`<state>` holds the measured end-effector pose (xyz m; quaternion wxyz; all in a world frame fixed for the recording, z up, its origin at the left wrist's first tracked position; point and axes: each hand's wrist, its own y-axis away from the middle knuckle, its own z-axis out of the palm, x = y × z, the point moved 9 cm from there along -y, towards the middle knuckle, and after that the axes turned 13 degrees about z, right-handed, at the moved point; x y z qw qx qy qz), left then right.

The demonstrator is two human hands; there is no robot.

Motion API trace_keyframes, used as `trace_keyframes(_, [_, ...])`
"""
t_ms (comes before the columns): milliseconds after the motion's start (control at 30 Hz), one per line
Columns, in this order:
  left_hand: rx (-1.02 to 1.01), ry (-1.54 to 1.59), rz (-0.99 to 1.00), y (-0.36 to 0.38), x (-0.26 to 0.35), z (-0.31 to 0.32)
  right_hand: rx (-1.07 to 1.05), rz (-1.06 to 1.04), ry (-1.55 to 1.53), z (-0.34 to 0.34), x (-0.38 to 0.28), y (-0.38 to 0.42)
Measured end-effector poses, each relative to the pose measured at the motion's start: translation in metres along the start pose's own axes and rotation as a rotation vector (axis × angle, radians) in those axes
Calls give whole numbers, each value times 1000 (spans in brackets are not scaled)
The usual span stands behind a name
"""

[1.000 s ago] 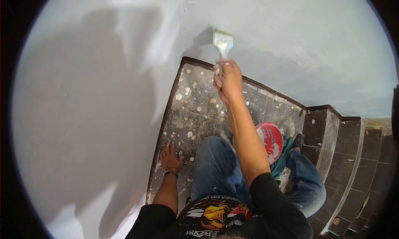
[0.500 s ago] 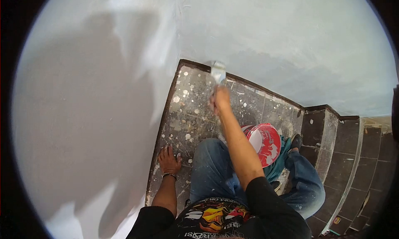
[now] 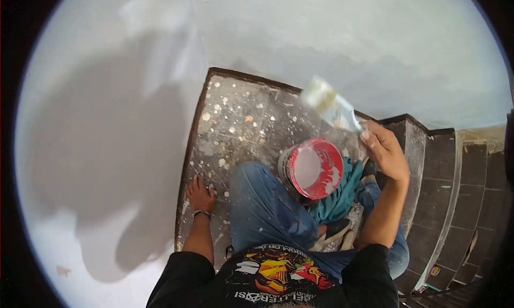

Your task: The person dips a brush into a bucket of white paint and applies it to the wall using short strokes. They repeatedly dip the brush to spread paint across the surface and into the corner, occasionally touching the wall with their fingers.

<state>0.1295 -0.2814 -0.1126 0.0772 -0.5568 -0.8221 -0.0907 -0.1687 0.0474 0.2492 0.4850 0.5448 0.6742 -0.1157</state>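
My right hand (image 3: 386,150) is closed round the handle of a paintbrush (image 3: 334,107), raised near the right-hand wall. The brush head points up and left and is smeared by motion. Below and left of it stands a red-rimmed paint bucket (image 3: 285,171) with white paint (image 3: 306,167) inside and drips on its inner wall. My left hand (image 3: 201,194) lies flat on the speckled floor tiles (image 3: 235,115), fingers spread, close to the left wall. It holds nothing.
Pale walls (image 3: 342,40) meet in a corner, with dark skirting (image 3: 257,77) along the floor. Steps (image 3: 436,201) go down at the right. A teal cloth (image 3: 337,198) lies beside the bucket, next to my bent legs (image 3: 267,201) and a sandal (image 3: 337,230).
My right hand has swung right and back from the skirting, carrying the paintbrush off the wall's lower edge. The bucket is now uncovered by the arm. My left hand stays on the floor.
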Motion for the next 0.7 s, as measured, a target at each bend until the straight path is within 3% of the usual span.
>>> trace_keyframes(167, [-13,-38,-17,5,10,-8,50,5,880,-11,47,38])
trace_keyframes(267, [10,-9,-12,4,20,-20,-20,62,1181,37,84,28])
trace_keyframes(367, [269,16,-93,34,31,-38,-4,-30,1280,79,122,10])
trace_keyframes(467, [359,-46,-577,103,-5,5,19,-80,1268,100,137,-5])
trace_keyframes(567, [259,-188,-945,148,-23,13,32,-75,1310,115,151,-19])
trace_keyframes(700, [316,-87,-1171,163,-43,16,-10,-42,1300,124,162,-28])
